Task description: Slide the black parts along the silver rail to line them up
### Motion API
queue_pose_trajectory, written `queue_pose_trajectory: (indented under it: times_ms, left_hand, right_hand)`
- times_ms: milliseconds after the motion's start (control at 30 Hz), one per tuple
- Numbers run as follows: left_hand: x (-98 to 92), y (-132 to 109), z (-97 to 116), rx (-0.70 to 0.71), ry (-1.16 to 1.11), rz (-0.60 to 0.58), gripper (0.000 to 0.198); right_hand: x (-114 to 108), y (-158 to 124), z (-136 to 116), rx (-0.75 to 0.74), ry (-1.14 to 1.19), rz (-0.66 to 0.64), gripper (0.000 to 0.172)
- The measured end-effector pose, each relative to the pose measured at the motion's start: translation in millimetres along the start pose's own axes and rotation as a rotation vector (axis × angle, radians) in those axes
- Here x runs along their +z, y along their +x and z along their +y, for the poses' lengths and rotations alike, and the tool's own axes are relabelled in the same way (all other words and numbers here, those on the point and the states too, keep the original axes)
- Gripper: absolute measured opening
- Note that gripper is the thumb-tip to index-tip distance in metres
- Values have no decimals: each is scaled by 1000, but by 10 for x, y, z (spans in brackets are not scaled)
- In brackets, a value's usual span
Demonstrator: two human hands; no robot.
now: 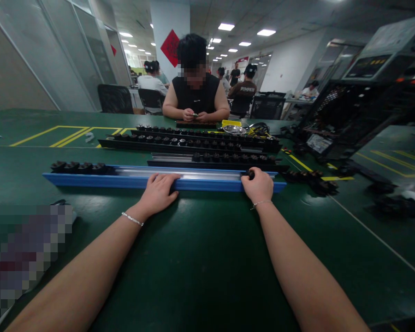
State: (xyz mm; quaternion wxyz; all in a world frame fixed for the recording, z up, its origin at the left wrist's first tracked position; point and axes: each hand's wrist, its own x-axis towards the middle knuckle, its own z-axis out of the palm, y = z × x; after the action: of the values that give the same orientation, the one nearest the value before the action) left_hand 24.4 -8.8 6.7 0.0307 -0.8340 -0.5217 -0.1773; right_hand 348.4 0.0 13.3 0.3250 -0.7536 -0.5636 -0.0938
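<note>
A long blue channel rail with a bright metal inside lies across the green table in front of me. Several black knob-like parts sit in its left end. My left hand rests on the rail's near wall around its middle, fingers reaching over the edge and thumb apart. Toward the right end, my right hand is closed on a small black part at the channel. Most of that part is hidden by my fingers.
Behind the blue rail lie black rails carrying rows of black parts. More loose black parts lie at right. A dark machine stands at back right. Across the table sits a person. A blurred-out object lies at left.
</note>
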Motion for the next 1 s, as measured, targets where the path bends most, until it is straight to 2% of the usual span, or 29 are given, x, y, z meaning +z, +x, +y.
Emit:
queue_pose_trajectory:
  times_ms: [1000]
  left_hand:
    - [4, 4, -6, -1, 20, -11, 47]
  right_hand:
    - [-2, 45, 162, 24, -44, 34, 34]
